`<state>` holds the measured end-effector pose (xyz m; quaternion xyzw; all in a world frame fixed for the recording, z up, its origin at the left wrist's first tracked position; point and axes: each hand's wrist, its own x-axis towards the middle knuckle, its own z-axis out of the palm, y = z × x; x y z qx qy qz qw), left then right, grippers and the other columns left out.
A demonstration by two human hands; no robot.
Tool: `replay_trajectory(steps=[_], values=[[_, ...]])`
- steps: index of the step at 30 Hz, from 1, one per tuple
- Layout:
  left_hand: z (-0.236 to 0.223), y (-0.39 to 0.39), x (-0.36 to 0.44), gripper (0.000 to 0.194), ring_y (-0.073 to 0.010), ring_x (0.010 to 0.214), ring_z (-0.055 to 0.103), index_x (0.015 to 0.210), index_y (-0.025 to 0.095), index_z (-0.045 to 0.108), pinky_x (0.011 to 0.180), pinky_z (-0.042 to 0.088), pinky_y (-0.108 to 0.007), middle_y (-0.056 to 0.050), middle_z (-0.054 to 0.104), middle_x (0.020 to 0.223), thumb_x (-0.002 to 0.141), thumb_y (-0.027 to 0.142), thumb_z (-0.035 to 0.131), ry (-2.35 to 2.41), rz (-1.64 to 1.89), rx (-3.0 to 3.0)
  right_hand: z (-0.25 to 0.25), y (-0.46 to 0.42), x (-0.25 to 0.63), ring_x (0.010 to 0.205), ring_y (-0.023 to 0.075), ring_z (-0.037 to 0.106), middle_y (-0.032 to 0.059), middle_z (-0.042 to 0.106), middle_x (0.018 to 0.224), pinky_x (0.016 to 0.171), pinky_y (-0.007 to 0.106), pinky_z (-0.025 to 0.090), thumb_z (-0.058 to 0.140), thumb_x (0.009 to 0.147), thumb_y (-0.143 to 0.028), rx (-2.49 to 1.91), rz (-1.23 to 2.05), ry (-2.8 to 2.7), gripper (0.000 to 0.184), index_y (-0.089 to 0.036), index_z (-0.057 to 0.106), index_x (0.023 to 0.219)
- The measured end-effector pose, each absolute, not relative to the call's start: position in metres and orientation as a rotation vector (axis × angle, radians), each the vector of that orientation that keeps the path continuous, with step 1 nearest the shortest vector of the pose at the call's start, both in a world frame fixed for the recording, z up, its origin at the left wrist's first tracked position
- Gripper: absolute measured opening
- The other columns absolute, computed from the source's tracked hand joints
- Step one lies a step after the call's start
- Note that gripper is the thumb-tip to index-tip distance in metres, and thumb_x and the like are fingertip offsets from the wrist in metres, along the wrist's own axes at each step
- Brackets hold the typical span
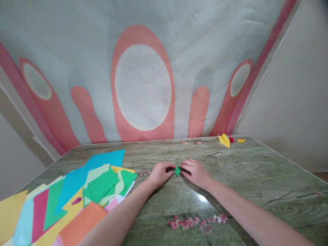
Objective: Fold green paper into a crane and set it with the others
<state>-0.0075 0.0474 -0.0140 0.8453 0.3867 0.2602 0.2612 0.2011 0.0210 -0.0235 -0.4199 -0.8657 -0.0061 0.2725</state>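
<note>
A small folded piece of green paper (178,171) is held between my two hands over the middle of the table. My left hand (162,175) pinches its left side between thumb and fingers. On the other side, the fingertips of my right hand (196,173) close on its right edge. The paper has a diamond-like outline with a point toward me. Its underside and the exact folds are too small to make out.
Loose coloured sheets, with green paper (101,185), blue paper (105,160) and orange paper (81,223), spread over the left of the wood-patterned table (256,177). At the far right edge lie a yellow folded paper (224,140), a small red folded piece (232,139) and a yellow scrap (241,140).
</note>
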Motion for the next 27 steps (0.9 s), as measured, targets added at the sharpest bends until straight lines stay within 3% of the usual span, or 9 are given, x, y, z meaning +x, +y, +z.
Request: replay_trajectory(steps=[13,27], values=[[-0.0115,0.0442,-0.0053,0.018,-0.0148,0.087,0.058,0.092,0.024,0.066,0.079,0.044,-0.023,0.001,0.066,0.092,0.078,0.019,0.055,1.061,0.803,2.355,-0.0164,0.0162,0.198,0.083,0.0173,0.054,0.0044,0.065,0.086,0.077,0.03,0.041,0.049,0.089,-0.031,-1.153,-0.182,-2.415,0.019,-0.02,0.063,0.096],[-0.0073,0.0424,-0.0046,0.028,-0.0147,0.089,0.058,0.094,0.023,0.066,0.08,0.045,-0.024,0.0,0.066,0.093,0.074,0.011,0.05,1.073,0.766,2.32,-0.0204,0.0171,0.1961,0.085,0.0176,0.055,0.0046,0.066,0.088,0.079,0.031,0.041,0.051,0.087,-0.025,-1.164,-0.068,-2.319,0.017,-0.02,0.063,0.096]])
